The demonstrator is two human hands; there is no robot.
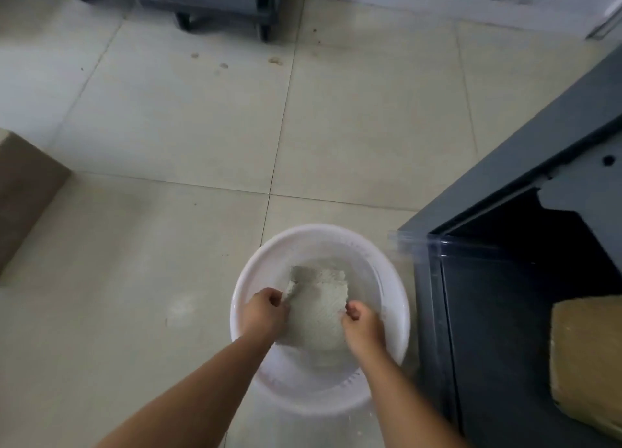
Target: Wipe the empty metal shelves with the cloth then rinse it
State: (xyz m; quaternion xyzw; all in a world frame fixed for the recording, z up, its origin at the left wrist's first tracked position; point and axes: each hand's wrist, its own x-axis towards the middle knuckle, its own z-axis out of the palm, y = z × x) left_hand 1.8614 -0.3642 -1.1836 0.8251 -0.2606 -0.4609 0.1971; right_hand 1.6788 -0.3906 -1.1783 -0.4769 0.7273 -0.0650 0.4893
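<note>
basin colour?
White basin, plain, no pattern; the head view shows it.

We grip the grey cloth (319, 309) with our left hand (264, 311) and right hand (361, 326) inside the white basin (245, 286) on the floor (168, 128).

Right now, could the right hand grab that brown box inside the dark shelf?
Probably not yet: the right hand is busy gripping the cloth in the basin. The brown box sits beyond the shelf's wall.
</note>
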